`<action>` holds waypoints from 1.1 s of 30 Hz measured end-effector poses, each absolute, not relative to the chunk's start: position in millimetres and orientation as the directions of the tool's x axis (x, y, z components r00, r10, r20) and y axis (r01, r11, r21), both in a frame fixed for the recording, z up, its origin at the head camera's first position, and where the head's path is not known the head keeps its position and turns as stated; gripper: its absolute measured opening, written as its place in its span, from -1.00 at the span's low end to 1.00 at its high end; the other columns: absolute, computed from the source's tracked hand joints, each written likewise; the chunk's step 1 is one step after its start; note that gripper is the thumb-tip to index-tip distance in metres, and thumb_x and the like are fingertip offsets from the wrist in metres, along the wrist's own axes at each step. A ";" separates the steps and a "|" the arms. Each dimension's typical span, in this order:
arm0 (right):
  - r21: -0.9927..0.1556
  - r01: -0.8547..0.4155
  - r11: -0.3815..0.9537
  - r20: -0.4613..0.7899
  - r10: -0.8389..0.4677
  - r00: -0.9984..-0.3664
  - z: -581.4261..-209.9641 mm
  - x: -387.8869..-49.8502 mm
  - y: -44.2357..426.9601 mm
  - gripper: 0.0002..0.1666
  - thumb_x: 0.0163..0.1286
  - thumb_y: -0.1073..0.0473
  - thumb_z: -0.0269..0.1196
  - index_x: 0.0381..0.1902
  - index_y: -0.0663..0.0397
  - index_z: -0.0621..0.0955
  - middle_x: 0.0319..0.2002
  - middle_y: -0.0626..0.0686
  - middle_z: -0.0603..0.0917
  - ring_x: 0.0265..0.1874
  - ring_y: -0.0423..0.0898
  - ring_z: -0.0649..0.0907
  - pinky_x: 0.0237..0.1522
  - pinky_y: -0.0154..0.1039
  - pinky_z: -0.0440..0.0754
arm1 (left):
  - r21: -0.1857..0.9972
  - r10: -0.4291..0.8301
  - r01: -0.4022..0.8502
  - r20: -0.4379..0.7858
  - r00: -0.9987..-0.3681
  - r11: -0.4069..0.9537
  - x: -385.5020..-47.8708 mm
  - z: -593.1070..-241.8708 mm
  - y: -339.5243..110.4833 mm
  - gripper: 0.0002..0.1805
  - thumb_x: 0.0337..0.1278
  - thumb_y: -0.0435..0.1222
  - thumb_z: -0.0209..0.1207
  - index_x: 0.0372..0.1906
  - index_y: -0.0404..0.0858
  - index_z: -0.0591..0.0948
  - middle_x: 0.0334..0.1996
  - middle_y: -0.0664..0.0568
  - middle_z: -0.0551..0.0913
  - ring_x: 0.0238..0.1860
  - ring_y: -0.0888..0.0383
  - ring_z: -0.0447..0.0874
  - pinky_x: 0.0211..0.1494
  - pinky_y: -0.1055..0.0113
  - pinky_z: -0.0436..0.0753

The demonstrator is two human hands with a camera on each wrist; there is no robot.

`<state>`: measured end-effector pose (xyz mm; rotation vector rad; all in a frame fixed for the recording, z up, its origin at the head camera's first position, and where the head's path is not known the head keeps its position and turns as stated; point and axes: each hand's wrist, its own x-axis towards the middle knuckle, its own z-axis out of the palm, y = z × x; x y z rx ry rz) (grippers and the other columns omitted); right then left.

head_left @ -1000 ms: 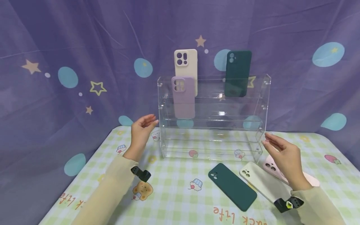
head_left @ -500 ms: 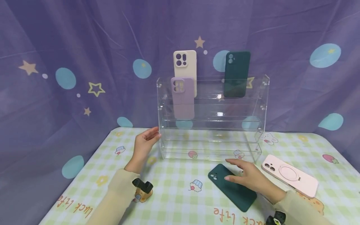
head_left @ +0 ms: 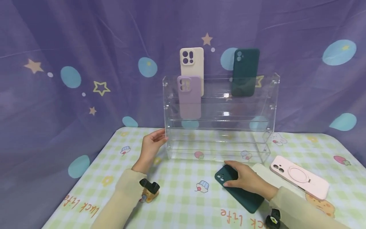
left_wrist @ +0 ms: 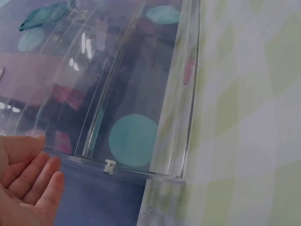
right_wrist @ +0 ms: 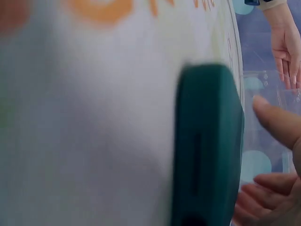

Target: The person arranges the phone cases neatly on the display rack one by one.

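The right hand (head_left: pixel 243 176) spreads thumb from fingers over a green case (head_left: pixel 243 197) lying near right on the table (head_left: pixel 177 178), clasping nothing; I can't tell whether it touches. The left hand (head_left: pixel 151 144), fingers relaxed, meets the rack (head_left: pixel 220 108) at its left edge. Farther right lies a pink case (head_left: pixel 300 178). Upright on the rack: lilac case (head_left: pixel 190 98) left, cream case (head_left: pixel 195 69) behind, second green case (head_left: pixel 246 73) right.

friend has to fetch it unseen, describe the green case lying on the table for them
Start at the clear tiered rack on the checked tablecloth. In front of its right half, partly covered by the person's right hand, a dark green phone case lies flat. Unlike the white case and pink case alongside, it is green; the other green case stands on the rack.
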<state>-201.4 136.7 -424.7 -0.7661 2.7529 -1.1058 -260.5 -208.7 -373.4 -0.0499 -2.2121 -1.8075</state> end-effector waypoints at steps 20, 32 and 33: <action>-0.624 -0.341 0.703 0.063 -0.390 -0.919 -421.7 -196.7 128.2 0.07 -0.12 -0.04 0.53 0.25 0.43 0.36 0.16 0.36 0.48 0.05 0.17 0.55 -0.06 -0.02 0.56 | 0.964 -0.162 0.174 0.208 -0.965 0.200 -263.4 -376.7 -210.1 -0.64 0.04 -0.47 0.28 0.00 -0.46 0.59 -0.03 -0.27 0.63 -0.25 0.38 0.65 -0.05 0.51 0.59; -0.575 -0.405 0.711 0.086 -0.439 -0.894 -422.1 -195.9 122.9 0.13 -0.11 0.00 0.54 0.30 0.44 0.28 0.23 0.35 0.40 0.17 0.25 0.45 0.14 0.11 0.44 | 0.965 -0.151 0.170 0.202 -0.968 0.199 -262.5 -378.5 -212.4 -0.65 0.06 -0.46 0.27 0.00 -0.46 0.59 -0.03 -0.28 0.62 -0.27 0.43 0.64 -0.06 0.53 0.59; -0.569 -0.405 0.716 0.094 -0.433 -0.897 -421.9 -195.6 122.5 0.13 -0.12 0.00 0.54 0.30 0.45 0.28 0.22 0.35 0.40 0.16 0.26 0.45 0.13 0.11 0.46 | 0.965 -0.152 0.169 0.201 -0.968 0.199 -262.5 -378.7 -212.5 -0.65 0.06 -0.46 0.27 0.00 -0.46 0.59 -0.03 -0.28 0.62 -0.27 0.43 0.64 -0.06 0.53 0.59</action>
